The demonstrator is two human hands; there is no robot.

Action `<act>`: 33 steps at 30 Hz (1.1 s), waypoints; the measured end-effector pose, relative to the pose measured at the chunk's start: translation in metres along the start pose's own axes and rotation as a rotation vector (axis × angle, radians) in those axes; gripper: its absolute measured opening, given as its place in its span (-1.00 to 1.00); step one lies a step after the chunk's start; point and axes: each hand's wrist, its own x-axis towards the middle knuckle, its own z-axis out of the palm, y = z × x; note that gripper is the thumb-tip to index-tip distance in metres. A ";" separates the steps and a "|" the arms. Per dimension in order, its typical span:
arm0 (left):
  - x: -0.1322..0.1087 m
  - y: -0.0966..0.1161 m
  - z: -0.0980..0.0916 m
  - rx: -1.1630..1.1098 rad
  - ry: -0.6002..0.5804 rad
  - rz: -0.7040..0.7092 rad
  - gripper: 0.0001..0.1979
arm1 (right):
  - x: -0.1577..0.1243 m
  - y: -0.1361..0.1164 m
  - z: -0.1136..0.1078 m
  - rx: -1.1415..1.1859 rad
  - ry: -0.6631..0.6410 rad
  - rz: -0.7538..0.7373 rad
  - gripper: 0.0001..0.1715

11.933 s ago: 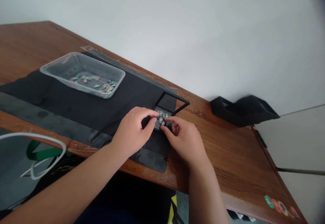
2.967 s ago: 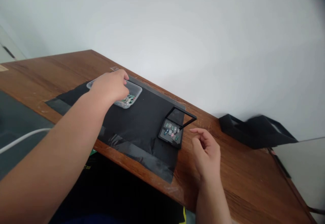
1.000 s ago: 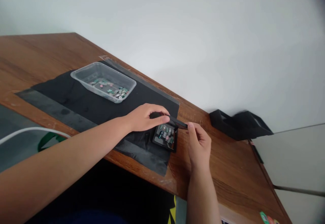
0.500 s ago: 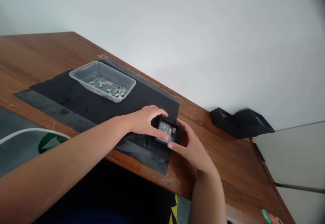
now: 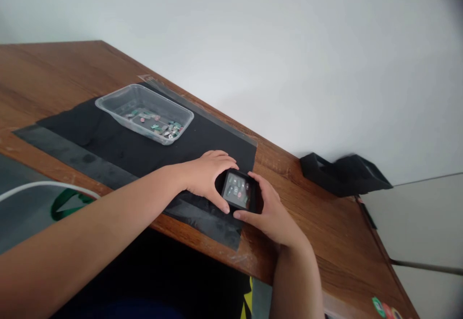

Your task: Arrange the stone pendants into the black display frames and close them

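Note:
A small black tray (image 5: 253, 196) with a pale inner base holding several small pieces (image 5: 237, 191) sits at the right end of the black mat (image 5: 213, 136). My left hand (image 5: 208, 177) curves around its left side, thumb at the near edge and fingers at the far edge. My right hand (image 5: 271, 208) grips the right side the same way, thumb in front and fingers behind. Farther left on the mat stands a clear plastic container (image 5: 144, 116) with several small green, white and pink pieces on its bottom.
Black angular holders (image 5: 343, 174) stand against the white wall at the right. A white cable (image 5: 50, 184) and a green strap (image 5: 63, 206) lie below the table's front edge at left. Colourful round items (image 5: 387, 309) show at the lower right. Clear tape borders the mat.
My left thumb has moved off the tray's inside to its near edge, uncovering the small pieces. My right thumb has shifted slightly left and nearer along that edge.

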 end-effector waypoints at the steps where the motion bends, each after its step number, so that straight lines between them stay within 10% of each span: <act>1: 0.000 0.000 0.000 0.008 0.000 0.003 0.02 | 0.000 0.000 0.000 -0.013 -0.010 0.005 0.11; 17: -0.001 0.001 0.002 0.011 0.009 0.015 0.03 | 0.000 -0.003 0.005 -0.078 0.064 -0.020 0.07; 33: 0.001 0.011 -0.004 -0.813 0.273 -0.024 -0.33 | -0.005 -0.010 0.006 0.573 0.158 -0.260 -0.08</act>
